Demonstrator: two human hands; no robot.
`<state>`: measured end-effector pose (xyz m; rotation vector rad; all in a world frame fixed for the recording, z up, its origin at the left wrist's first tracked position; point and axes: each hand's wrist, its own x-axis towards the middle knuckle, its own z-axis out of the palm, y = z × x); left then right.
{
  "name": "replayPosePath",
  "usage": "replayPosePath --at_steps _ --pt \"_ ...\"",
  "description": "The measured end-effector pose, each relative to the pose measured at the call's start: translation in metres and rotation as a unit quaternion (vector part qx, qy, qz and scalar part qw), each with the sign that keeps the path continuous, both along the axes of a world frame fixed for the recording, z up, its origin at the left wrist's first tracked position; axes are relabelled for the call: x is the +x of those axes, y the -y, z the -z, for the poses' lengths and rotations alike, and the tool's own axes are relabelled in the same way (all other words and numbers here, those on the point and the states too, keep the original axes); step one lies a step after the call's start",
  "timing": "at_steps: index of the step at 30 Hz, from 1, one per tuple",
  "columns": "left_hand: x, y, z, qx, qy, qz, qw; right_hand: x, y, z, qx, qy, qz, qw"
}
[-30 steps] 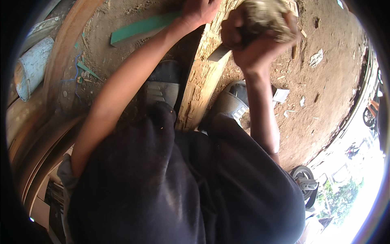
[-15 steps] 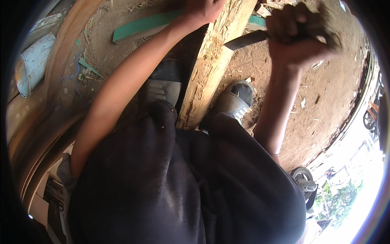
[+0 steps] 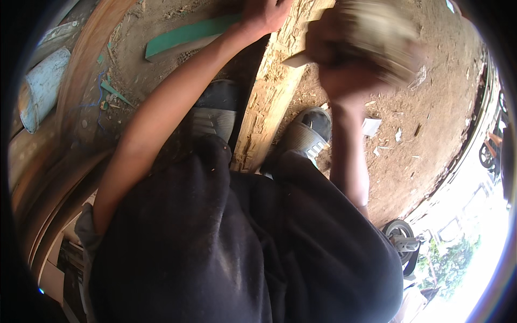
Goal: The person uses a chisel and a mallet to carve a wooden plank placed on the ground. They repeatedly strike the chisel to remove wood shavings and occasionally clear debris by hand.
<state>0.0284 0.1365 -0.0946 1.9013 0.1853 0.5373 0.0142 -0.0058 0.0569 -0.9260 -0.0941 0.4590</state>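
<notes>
A rough-hewn wooden beam [image 3: 272, 99], its top face covered in chop marks, runs from between my feet toward the top of the view. At its far left edge, my left hand [image 3: 265, 16] is closed on the beam, with the fingertips partly cut off by the picture's edge. My right hand [image 3: 347, 75], smeared by motion, grips an adze over the beam's right side. The adze's dark flat blade [image 3: 296, 59] points left and its tip meets the beam's face. Its pale wooden body [image 3: 382, 40] is a blur above my hand.
My shoes [image 3: 309, 132] stand on either side of the beam on dirt ground strewn with chips. A green-painted wood piece [image 3: 186, 40] lies beyond my left forearm. A pale blue container [image 3: 44, 89] and curved wood [image 3: 86, 64] are at the left; a wheel [image 3: 399, 237] is at the right.
My right hand has swung left and slightly down with the adze, bringing its blade onto the beam. My left hand has stayed at the beam's edge.
</notes>
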Motion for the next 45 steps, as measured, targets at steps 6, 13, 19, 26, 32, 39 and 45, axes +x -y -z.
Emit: replayPosePath --at_steps 6,13,19,26,32,39,45 --pt "0.003 -0.004 0.009 0.239 0.089 -0.012 0.967 0.011 0.002 0.017 -0.083 0.124 0.063 0.987" --pt "-0.001 -0.003 0.004 0.21 0.033 0.013 0.977 0.004 0.002 0.025 -0.038 -0.035 -0.048 0.997" --pt "0.002 0.0 -0.002 0.024 0.007 0.006 1.0 0.025 -0.001 0.008 -0.004 0.035 -0.043 0.998" --pt "-0.001 0.001 -0.004 0.228 0.062 -0.003 0.972 0.021 -0.015 0.015 -0.112 0.023 0.185 0.976" --pt "-0.002 -0.002 -0.002 0.101 0.023 0.007 0.995 0.035 -0.011 0.009 -0.057 0.064 0.072 0.994" --pt "0.002 -0.006 0.011 0.218 0.058 0.023 0.974 0.025 -0.009 -0.007 0.006 0.208 0.016 0.978" --pt "-0.002 -0.006 0.008 0.267 0.08 0.003 0.96 0.019 0.001 0.037 -0.107 0.029 -0.085 0.99"
